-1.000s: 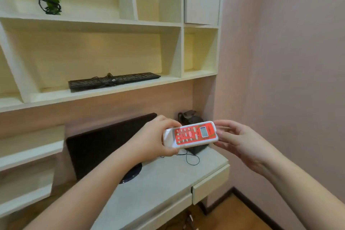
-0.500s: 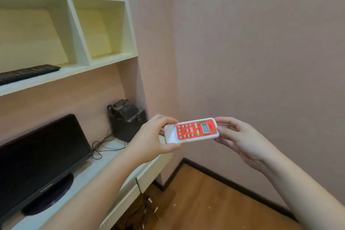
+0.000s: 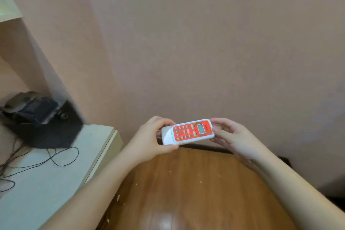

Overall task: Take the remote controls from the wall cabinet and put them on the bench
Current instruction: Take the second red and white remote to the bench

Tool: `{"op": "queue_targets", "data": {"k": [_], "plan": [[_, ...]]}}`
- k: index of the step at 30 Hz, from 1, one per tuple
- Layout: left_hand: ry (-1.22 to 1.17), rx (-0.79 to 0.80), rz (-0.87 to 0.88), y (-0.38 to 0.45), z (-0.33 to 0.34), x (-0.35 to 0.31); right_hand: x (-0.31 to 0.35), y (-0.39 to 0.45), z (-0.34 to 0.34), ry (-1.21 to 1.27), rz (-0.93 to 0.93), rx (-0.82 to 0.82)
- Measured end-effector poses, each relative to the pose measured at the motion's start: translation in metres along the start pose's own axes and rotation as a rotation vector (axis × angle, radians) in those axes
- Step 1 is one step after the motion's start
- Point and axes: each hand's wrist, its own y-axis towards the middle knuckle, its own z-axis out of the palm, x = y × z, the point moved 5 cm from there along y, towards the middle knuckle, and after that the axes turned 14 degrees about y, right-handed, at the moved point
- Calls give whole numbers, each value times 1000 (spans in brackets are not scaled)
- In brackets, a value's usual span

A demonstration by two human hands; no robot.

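Facing a bare pink wall [image 3: 205, 43] above a wooden floor [image 3: 186, 192], with a pale desk [image 3: 46, 183] and a black device [image 3: 41, 123] at the left, the person seems to be mid-carry, and no bench is in view, so the next move calls for finding it. The 2 forearms reach forward: the left hand [image 3: 151, 140] curls round the white end of the 1 red-and-white remote control [image 3: 188, 132], the right hand [image 3: 231, 136] pinches its other end, holding it level in the air.
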Motion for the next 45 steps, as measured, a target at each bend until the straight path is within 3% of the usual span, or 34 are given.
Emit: {"op": "queue_targets", "data": {"k": [9,16,21,33,45], "plan": [[-86,222,228,56,64,-7,-35,-32,-53,34,2,-331],[-134,366,354,56,126,-39,-50,-92,-90,-135,6,-532],[-145,483,413,56,174,-66,-76,-127,-121,-104,46,-666],[-39,700,473,60,271,-145,-115,-181,-209,193,125,-807],[53,791,656,121,341,-245,-104,-201,-301,223,94,-987]]}}
